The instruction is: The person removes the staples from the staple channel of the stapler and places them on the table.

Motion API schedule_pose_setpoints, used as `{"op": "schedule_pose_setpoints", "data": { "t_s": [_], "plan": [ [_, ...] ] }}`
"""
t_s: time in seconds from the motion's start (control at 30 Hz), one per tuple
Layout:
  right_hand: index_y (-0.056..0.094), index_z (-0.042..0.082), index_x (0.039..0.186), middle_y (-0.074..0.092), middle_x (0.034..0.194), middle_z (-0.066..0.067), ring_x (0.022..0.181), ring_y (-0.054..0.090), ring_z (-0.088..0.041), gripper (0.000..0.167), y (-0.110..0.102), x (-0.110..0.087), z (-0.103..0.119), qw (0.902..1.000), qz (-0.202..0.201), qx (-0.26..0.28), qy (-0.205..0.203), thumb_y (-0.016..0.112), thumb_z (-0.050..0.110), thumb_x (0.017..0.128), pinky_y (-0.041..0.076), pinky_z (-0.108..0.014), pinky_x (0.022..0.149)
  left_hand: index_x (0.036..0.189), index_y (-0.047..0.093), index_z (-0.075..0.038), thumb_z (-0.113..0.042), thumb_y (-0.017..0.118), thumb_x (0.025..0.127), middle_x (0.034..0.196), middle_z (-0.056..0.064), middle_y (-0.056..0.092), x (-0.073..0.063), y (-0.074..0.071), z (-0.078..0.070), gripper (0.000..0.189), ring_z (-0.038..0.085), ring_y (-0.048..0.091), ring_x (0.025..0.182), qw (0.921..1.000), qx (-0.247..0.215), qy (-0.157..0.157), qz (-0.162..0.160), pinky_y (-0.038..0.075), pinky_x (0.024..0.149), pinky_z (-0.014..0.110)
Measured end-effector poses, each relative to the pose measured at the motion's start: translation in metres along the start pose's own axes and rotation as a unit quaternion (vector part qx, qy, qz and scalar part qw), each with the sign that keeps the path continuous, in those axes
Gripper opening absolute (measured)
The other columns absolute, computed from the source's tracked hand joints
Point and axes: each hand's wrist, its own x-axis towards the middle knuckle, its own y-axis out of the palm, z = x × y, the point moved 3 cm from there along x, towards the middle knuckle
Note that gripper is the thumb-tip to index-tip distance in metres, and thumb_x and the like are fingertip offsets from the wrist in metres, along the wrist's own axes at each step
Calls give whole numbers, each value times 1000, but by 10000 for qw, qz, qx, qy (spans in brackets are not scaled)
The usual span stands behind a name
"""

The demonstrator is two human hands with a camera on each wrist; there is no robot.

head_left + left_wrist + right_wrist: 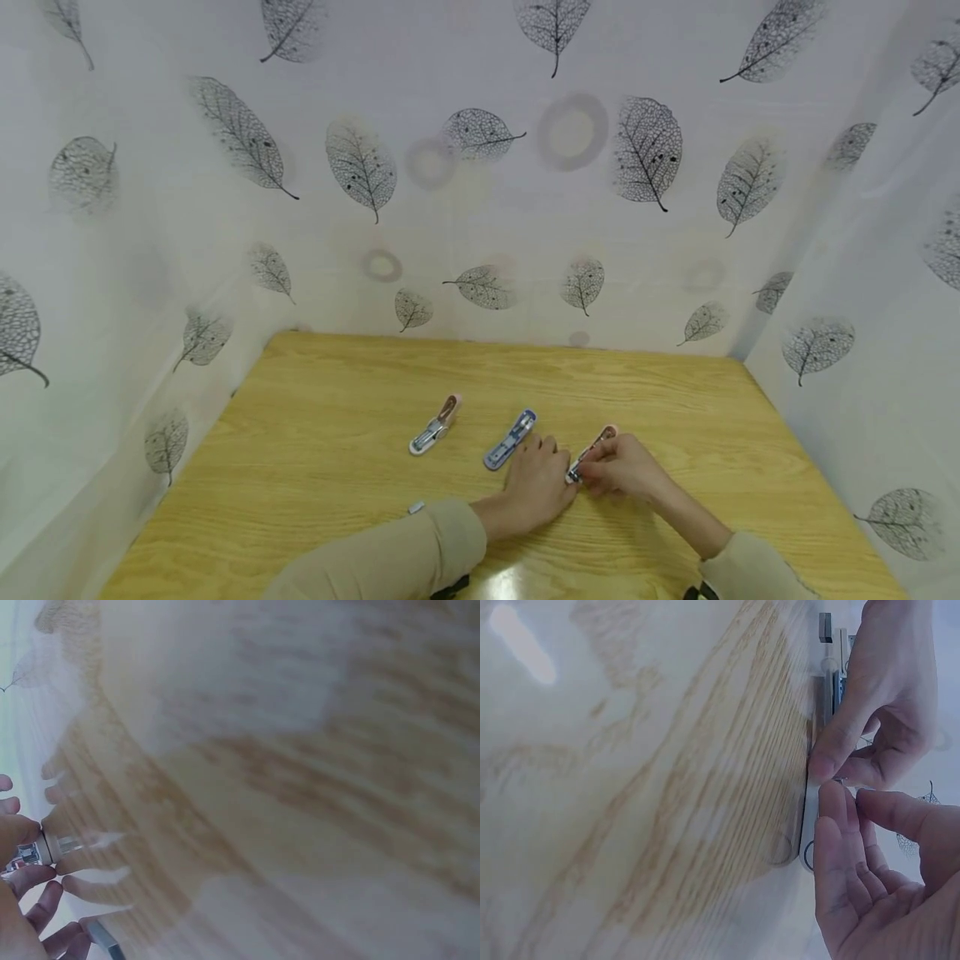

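A small pink-and-white stapler (591,454), swung wide with its metal part showing, lies on the table between both hands. My left hand (536,487) holds its near white end; in the right wrist view the left thumb (829,761) presses low on it, the index finger bent beside. From the right side, my right hand (622,468) pinches at the metal part with thumb and fingertips, which hide what lies between them. In the left wrist view the stapler's white end (51,847) shows between the fingers of both hands. A blue stapler (510,439) lies just beyond the left fingers.
Another pink-and-white stapler (435,425) lies opened out farther left. A small grey block (416,507) sits on the wooden table (337,383) beside the left sleeve. White leaf-print curtains (480,225) enclose the table's back and sides.
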Motion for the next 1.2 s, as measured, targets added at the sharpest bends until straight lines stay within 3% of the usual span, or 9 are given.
{"op": "schedule_pose_setpoints", "data": {
  "t_s": [0.23, 0.4, 0.57, 0.83, 1.2],
  "plan": [
    [69, -12, 111, 81, 95, -16, 78, 79, -22, 28, -13, -7, -2, 9994, 107, 323, -24, 69, 14, 101, 65, -37, 68, 93, 70, -23, -57, 73, 93, 89, -5, 62, -1, 0, 0, 35, 14, 55, 87, 10000, -4, 5, -99, 48, 78, 30],
    [68, -10, 112, 81, 97, -13, 83, 79, -21, 31, -24, -17, -8, 9989, 146, 434, 117, 69, 19, 102, 66, -38, 74, 88, 68, -23, -58, 74, 93, 85, -5, 60, -2, 0, 0, 36, 14, 52, 82, 9997, -10, 25, -233, 46, 76, 28],
    [70, -8, 113, 82, 97, -9, 80, 77, -15, 30, -26, -24, -18, 9970, 337, 636, 293, 69, 20, 102, 65, -32, 72, 86, 67, -23, -58, 75, 92, 84, -6, 59, -2, 1, 0, 36, 13, 51, 82, 9997, -31, -2, -252, 46, 76, 28],
    [71, -7, 109, 80, 94, -4, 79, 77, -13, 27, -11, -28, -31, 9916, 795, 941, 405, 70, 19, 101, 64, -30, 71, 87, 66, -23, -57, 75, 92, 85, -6, 58, -2, 0, 0, 36, 13, 51, 83, 9997, -23, -30, -227, 46, 77, 28],
    [72, -3, 103, 78, 80, 0, 65, 72, -8, 20, 1, -27, -42, 9898, 779, 1019, 625, 72, 16, 98, 54, -22, 56, 89, 67, -24, -58, 73, 93, 86, -7, 57, -2, 2, 1, 36, 13, 50, 84, 9999, -75, -55, -127, 45, 76, 28]
  ]
}}
